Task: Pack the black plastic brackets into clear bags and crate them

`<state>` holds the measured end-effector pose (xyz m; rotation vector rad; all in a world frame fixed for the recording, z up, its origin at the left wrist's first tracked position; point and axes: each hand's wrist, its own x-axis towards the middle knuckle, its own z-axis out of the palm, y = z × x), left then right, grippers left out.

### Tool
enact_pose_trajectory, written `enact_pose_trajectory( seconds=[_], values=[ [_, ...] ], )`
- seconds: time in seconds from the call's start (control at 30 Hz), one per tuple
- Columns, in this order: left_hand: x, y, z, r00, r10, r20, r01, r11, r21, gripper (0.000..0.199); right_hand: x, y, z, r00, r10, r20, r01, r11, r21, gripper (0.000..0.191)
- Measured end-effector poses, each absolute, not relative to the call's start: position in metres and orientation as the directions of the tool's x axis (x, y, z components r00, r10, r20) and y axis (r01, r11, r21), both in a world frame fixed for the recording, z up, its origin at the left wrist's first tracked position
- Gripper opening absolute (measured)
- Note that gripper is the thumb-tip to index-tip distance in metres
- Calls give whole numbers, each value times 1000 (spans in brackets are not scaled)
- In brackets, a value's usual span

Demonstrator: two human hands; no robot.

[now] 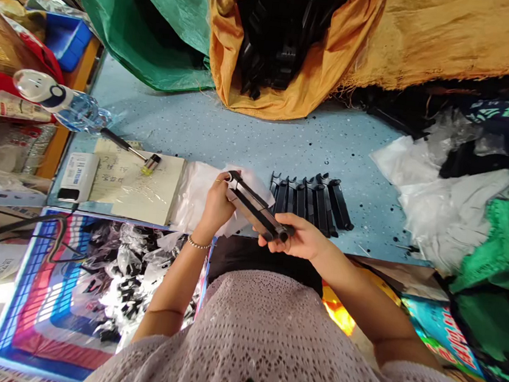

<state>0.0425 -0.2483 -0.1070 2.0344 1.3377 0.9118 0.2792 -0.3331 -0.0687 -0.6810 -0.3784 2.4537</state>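
Note:
A long black plastic part [255, 208] is held between my two hands, tilted down to the right near the table's front edge. My left hand [219, 206] grips its upper left end. The fingers of my right hand [297, 237] are wrapped round its lower right end. Beneath my left hand lies a stack of thin white plastic bags [193, 193]. Just right of the held part, several similar black parts [311, 202] lie side by side in a row on the blue speckled table [242, 134].
An orange sack [282, 105] of black parts and a green sack [171, 74] stand at the back. Left are a bottle [77, 111], a notepad [148, 194] and a white box [78, 174]. Below left, a blue crate [15, 311] holds bagged parts. White plastic [446, 200] lies right.

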Motion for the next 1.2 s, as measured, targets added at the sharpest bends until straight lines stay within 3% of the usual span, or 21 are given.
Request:
enact_pose_trajectory(
  seconds=[0.13,0.27,0.37,0.47,0.53,0.6,0.67,0.7,0.77,0.87,0.97,1.07,1.13,1.2],
  values=[
    [32,-245,-110,281,931,232,523,-351,777,83,284,-332,-85,-669,571,-475,-481,-820,-309,53],
    [26,-243,-98,391,861,324,583,-504,637,95,282,-323,-83,-715,512,-475,-421,-859,-292,50],
    [31,-246,-89,539,761,360,546,-642,538,94,279,-306,-80,-664,548,-510,-469,-835,-287,43],
    [44,-255,-85,686,637,352,412,-739,534,91,273,-287,-80,-578,615,-536,-528,-783,-328,35],
    [53,-263,-85,737,580,348,321,-752,576,92,266,-280,-80,-458,696,-553,-540,-712,-448,32],
    [60,-269,-87,759,552,346,267,-749,607,92,259,-280,-79,-275,800,-533,-418,-599,-683,30],
    [64,-273,-90,762,552,338,259,-738,623,89,253,-286,-76,-126,899,-420,-107,-433,-895,27],
    [65,-274,-92,756,562,334,265,-730,630,87,253,-290,-74,-114,932,-343,64,-338,-939,26],
    [66,-274,-95,716,598,360,269,-712,648,76,258,-295,-67,-200,953,-228,300,-162,-940,27],
    [65,-271,-101,615,662,429,257,-682,685,51,276,-293,-55,-349,912,-213,466,-29,-884,26],
    [65,-266,-102,558,717,418,251,-626,739,37,287,-278,-49,-133,987,-90,602,8,-798,29],
    [59,-266,-85,552,740,383,219,-573,790,31,282,-253,-55,-81,992,98,665,127,-736,45],
    [43,-274,-58,535,768,352,232,-535,813,31,275,-234,-62,-178,981,80,640,177,-748,34],
    [12,-291,-23,509,809,294,308,-490,815,35,271,-219,-68,-155,987,48,563,128,-816,23]
  ],
)
